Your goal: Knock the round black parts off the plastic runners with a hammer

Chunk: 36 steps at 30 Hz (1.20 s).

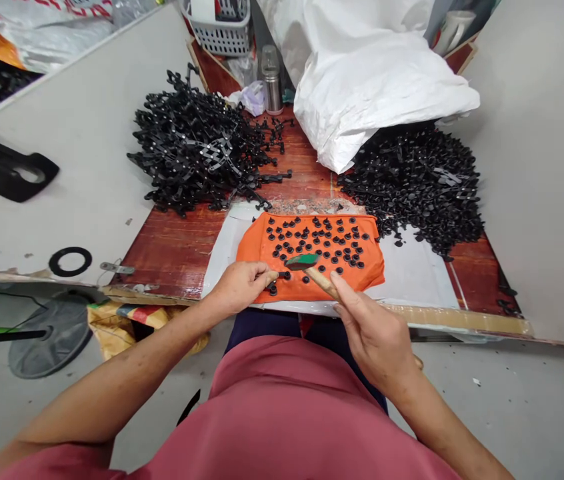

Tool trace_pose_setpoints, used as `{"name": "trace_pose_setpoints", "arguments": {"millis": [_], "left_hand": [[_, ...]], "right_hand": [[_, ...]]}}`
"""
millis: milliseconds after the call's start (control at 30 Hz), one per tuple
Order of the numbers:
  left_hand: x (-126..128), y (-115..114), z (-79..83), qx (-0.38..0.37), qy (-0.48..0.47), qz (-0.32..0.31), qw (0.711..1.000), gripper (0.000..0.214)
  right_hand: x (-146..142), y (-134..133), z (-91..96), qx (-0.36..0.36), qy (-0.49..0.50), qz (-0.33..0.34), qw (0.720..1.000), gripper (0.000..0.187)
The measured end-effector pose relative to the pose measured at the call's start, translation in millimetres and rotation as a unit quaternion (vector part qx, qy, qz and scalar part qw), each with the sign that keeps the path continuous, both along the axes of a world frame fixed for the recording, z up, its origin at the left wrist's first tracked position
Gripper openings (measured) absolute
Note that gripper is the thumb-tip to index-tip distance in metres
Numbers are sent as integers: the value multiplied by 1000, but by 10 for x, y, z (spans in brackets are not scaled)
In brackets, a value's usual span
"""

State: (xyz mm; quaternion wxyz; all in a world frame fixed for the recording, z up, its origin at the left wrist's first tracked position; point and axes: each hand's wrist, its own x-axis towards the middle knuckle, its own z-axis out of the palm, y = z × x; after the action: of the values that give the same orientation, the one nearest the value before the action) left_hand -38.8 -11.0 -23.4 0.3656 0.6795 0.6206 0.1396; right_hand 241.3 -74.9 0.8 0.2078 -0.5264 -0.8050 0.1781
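My right hand (pixel 379 330) is wrapped round the wooden handle of a hammer (pixel 302 261), whose head has a green face. The hammer head hovers over or rests near the orange cloth (pixel 249 250); I cannot tell whether it touches. My left hand (pixel 242 285) pinches a small black plastic linkage piece (pixel 285 275) at the cloth's front left, just below the hammer head. Many small round black studs (pixel 341 230) stand scattered over the cloth. Part of the linkage piece is hidden by my fingers.
A tangled heap of black linkages (pixel 192 147) lies at the back left. A pile of black studs (pixel 422 187) spills from a white sack (pixel 362 73) at the right. Behind stand a metal flask (pixel 273 87) and a grey basket (pixel 222 37). White panels (pixel 542 167) flank the bench.
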Motion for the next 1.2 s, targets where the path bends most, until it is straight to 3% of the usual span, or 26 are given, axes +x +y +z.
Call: {"name": "trace_pose_setpoints", "arguments": {"millis": [100,233,433,600,767,900,967,1033,1100,1200], "left_hand": [[8,3,12,0,11,2,1000,41],[23,4,29,1,34,-1,999,43],[4,-35,126,6,28,-50,998,35],[-65,-61,214,-7,6,-79,997,30],[-62,-36,176,-13,22,-78,997,24],[-51,5,169,-25,21,-87,996,26],[-95,9,206,4,17,-95,995,29],[-185,-34,259,81,42,-64,994,32],[-288,-141,301,152,99,22,983,34],[-339,-380,292,131,146,125,973,38]], "right_hand": [[-22,4,-66,-19,-68,3,997,55],[-44,-3,-125,10,-57,-11,998,55],[-114,3,-152,3,-188,12,982,62],[-55,51,-101,6,-164,17,986,56],[-33,54,-64,34,-89,8,995,53],[-84,69,-103,16,-163,7,987,55],[-86,81,-134,15,-185,4,983,55],[-67,89,-171,30,-186,-2,982,55],[-39,89,-212,45,-172,-5,984,53],[-9,77,-269,44,-138,-1,989,53]]}}
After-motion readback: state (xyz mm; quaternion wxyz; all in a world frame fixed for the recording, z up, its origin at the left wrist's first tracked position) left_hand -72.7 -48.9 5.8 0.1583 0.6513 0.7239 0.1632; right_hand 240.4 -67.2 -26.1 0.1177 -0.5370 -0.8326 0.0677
